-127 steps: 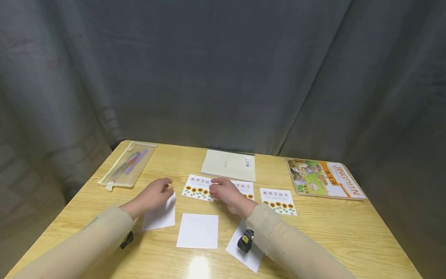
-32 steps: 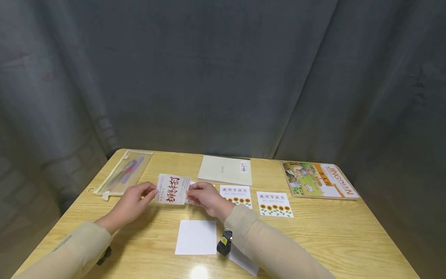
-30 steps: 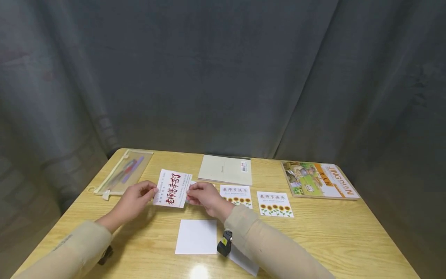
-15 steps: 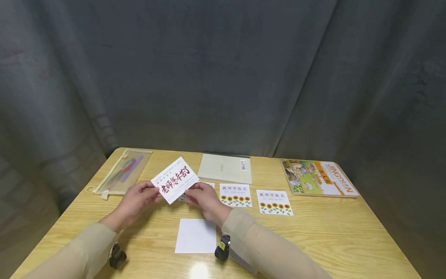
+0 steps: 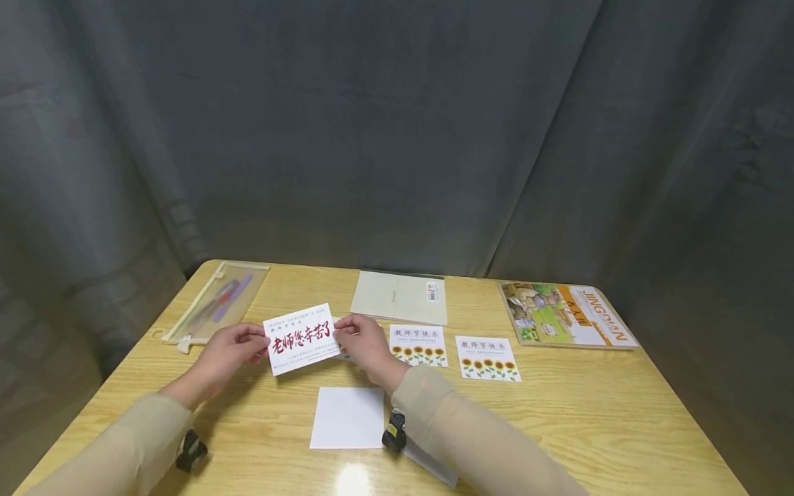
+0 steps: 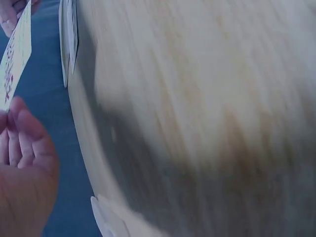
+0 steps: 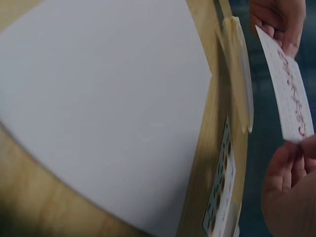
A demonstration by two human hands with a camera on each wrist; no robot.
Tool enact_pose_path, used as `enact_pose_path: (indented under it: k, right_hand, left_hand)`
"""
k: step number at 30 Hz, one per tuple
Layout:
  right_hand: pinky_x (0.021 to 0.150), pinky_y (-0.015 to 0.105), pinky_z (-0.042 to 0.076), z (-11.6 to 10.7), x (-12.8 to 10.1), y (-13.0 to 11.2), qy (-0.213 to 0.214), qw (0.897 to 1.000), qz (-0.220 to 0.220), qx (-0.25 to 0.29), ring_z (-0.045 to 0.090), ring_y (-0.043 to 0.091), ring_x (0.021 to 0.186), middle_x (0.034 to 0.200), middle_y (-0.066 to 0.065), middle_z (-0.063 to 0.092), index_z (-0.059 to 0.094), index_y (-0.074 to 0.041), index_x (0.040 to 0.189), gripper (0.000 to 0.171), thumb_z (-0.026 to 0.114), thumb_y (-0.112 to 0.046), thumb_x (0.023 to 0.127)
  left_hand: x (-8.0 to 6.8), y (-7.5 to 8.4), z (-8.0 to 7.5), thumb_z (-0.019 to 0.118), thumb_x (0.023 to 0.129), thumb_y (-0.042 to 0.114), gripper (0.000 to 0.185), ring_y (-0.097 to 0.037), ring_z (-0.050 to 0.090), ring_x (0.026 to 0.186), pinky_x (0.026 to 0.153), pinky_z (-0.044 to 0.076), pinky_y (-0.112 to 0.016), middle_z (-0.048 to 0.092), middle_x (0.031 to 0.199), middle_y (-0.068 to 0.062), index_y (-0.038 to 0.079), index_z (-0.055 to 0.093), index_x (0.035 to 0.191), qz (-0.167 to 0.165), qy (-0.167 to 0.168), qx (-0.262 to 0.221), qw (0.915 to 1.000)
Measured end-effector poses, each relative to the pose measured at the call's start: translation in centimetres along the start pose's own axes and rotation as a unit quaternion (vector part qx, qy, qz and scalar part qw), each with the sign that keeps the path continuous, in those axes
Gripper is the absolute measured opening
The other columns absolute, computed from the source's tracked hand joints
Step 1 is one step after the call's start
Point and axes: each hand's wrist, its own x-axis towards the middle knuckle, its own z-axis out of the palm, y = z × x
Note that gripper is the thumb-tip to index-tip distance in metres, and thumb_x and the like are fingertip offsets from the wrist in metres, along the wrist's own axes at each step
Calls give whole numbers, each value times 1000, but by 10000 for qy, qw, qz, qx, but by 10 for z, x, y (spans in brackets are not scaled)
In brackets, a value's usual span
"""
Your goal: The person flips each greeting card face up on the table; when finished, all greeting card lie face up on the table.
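I see both grips pinching the red-lettered card [image 5: 302, 338]: left hand [image 5: 228, 349] on its left edge, right hand [image 5: 361, 343] on its right, above the table [image 5: 589, 406].

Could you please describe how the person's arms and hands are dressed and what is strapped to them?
Both arms wear long, loose beige fabric sleeves reaching the wrists. The left hand and right hand are bare, with no gloves or rings visible. A small black wrist-worn camera with a yellow marking hangs under the right wrist; a similar black camera unit sits under the left forearm.
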Motion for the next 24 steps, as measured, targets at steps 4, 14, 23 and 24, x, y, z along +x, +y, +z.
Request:
enact_pose_path:
  k: [4,14,23,24]
  right_hand:
    - [67,22,52,5,-3,-1,-45,9952,-408,-888,62,8,77,89,-1,68,75,-2,110,21,62,-7,94]
    - [68,21,47,33,-19,-8,-657,9971,171,-340,51,5,72,105,6,72,62,7,136,46,61,-8,92]
    - [86,32,58,57,-30,-11,-829,9795,1286,1314,63,15,88,101,8,66,55,13,137,46,58,-1,93]
    - [86,32,58,57,-30,-10,-814,9785,1328,1350,63,15,88,101,8,65,55,14,137,46,58,-1,94]
  left_hand:
    - [1,-4,-1,59,101,-1,21,-8,65,78,70,57,-28,70,90,-3,-17,54,115,-185,361,128,9991]
    - [-1,-17,-17,59,102,4,30,-12,61,76,62,54,-25,69,95,-14,-19,58,120,-408,965,1138,9880]
    - [-2,-12,-33,55,98,9,41,-22,65,78,62,51,-30,65,93,-20,-22,50,124,-518,460,1915,9790]
    - [-1,-12,-33,55,97,10,40,-24,66,80,63,51,-31,66,94,-21,-21,51,123,-506,392,2019,9773]
